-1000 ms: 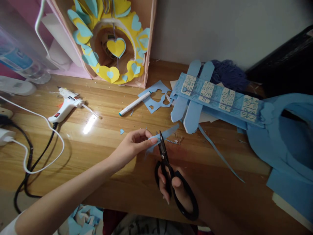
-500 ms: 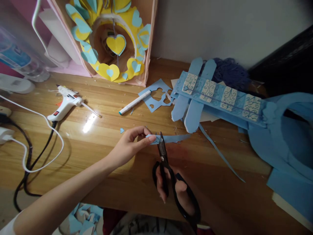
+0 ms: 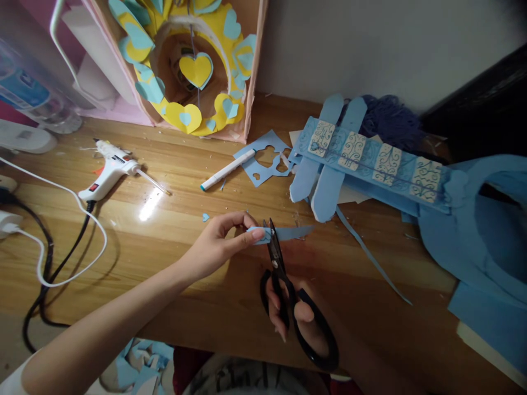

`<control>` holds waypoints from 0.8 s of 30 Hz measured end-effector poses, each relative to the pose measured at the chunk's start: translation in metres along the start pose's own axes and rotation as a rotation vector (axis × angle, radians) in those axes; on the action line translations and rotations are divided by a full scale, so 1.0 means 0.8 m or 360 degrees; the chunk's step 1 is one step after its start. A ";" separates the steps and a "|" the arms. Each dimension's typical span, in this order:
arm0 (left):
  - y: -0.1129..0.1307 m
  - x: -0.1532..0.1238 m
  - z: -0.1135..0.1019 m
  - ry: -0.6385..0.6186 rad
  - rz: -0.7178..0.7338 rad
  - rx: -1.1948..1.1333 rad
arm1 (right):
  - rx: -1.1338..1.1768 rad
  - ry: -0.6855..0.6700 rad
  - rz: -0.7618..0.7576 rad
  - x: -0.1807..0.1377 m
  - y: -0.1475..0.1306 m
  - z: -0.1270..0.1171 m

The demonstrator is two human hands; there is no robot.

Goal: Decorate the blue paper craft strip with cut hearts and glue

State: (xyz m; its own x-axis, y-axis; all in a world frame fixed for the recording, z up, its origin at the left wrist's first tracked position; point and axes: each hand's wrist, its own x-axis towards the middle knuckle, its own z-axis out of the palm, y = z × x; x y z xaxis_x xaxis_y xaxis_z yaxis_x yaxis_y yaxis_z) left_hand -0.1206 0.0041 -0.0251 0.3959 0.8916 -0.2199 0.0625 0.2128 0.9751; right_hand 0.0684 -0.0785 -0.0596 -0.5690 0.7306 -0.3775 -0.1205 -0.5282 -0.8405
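My left hand (image 3: 224,236) pinches one end of a narrow blue paper strip (image 3: 293,233) between thumb and fingers, with a small drawn outline partly under the thumb. Black-handled scissors (image 3: 276,266) are in my right hand (image 3: 302,315), its thumb and fingers through the loops. Their blades point away from me and lie across the strip, just right of my left fingertips. The strip's free end sticks out to the right past the blades. A tiny blue paper heart (image 3: 206,217) lies on the wooden table beyond my left hand.
A white glue gun (image 3: 109,170) with cables lies at left. A white marker (image 3: 228,170) rests partly on cut-out blue paper (image 3: 267,174). At right lies a blue guitar-shaped craft (image 3: 370,159) near dark blue yarn (image 3: 389,120). Behind stands a heart-decorated box (image 3: 251,82); paper scraps (image 3: 144,365) lie below.
The scissor handles have drawn slightly closer together, and the blades look more nearly closed over the strip. The strip's free end has swung a little. My left hand keeps its hold.
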 end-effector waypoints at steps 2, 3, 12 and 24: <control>0.002 0.000 -0.003 0.0001 0.0012 0.0070 | -0.0047 0.0005 0.0010 0.000 -0.003 -0.001; 0.004 0.000 -0.004 0.0007 0.0022 0.0118 | -0.0073 0.0001 0.0020 -0.001 -0.005 -0.001; 0.008 0.001 -0.014 0.0024 0.0092 0.0279 | -0.0263 0.0013 0.0160 -0.003 -0.025 0.002; 0.021 -0.015 -0.016 0.0369 0.0163 0.0428 | -0.0322 0.0021 0.0141 -0.010 -0.021 -0.002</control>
State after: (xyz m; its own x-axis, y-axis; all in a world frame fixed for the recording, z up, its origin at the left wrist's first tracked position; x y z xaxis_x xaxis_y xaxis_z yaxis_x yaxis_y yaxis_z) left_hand -0.1362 0.0023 -0.0066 0.1966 0.9762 -0.0912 0.2841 0.0323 0.9582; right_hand 0.0759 -0.0749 -0.0432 -0.5590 0.6916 -0.4574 0.0958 -0.4940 -0.8641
